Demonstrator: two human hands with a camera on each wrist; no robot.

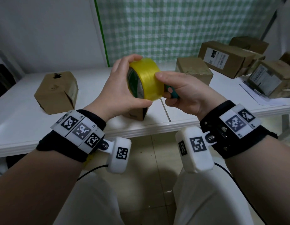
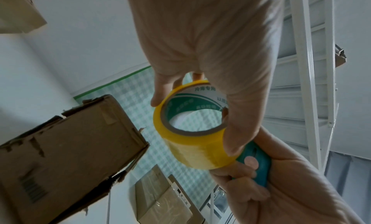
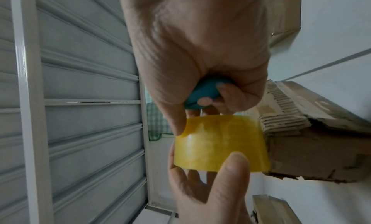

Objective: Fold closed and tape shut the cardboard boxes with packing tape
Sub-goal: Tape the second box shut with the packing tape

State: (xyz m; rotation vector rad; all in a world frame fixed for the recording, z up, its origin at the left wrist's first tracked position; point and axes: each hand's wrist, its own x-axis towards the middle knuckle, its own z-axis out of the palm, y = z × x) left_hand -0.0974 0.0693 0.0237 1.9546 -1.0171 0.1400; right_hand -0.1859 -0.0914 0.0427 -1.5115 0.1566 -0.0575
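A roll of yellow packing tape [image 1: 146, 78] is held up above the white table [image 1: 19, 119]. My left hand [image 1: 118, 88] grips it, fingers over the top and thumb under the bottom edge. My right hand [image 1: 181, 91] curls round a small teal cutter [image 1: 171, 93], and its thumb presses on the roll's outer face. In the left wrist view the tape roll [image 2: 192, 132] shows its green printed core, with the teal cutter [image 2: 257, 164] just behind it. A small cardboard box [image 1: 136, 114] stands on the table under my hands, mostly hidden by them. The right wrist view shows the tape roll [image 3: 220, 148] and cutter [image 3: 202, 90].
A worn cardboard box [image 1: 57, 91] with a torn top sits to the left on the table. Several more boxes [image 1: 194, 70] are stacked at the back right, some with labels, beside a sheet of paper [image 1: 257, 95]. A checked curtain hangs behind.
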